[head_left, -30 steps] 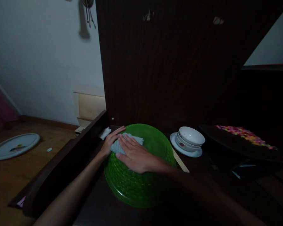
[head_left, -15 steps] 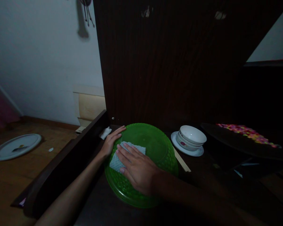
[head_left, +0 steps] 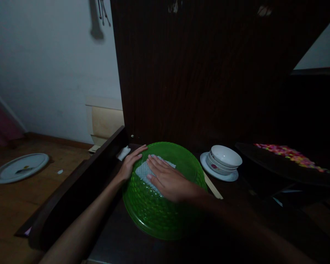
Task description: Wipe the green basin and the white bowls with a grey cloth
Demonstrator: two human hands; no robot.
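At the near edge of the dark table (head_left: 107,238), you have the green basin (head_left: 167,223) in front of you, apparently upturned, its rim down and its flat base uppermost. The plastic is glossy and see-through, with a scaly, woven-looking relief round the sloping side and a smoother round top.

Your right hand (head_left: 169,181) lies palm down, fingers out nearly straight and close together. It presses on the cloth (head_left: 142,169) rather than gripping it. The cloth is directly under your right palm and fingers, on the left part of the basin's top, and shows past your fingertips on the left and far sides. It is pale grey, thin and finely waffled; too much is covered to tell its long axis. Your left hand (head_left: 129,164) is just beyond the cloth's left end, fingers stretched along the basin's far-left edge, steadying it by the look of it, with nothing grasped.

To the right of the basin lie pale, straight sticks (head_left: 213,186), then a white plate (head_left: 231,176) bearing stacked, glossy bowls (head_left: 226,157). Past your left hand is a crumpled white scrap (head_left: 123,153); behind everything rises a dark wood-grained board (head_left: 198,73).
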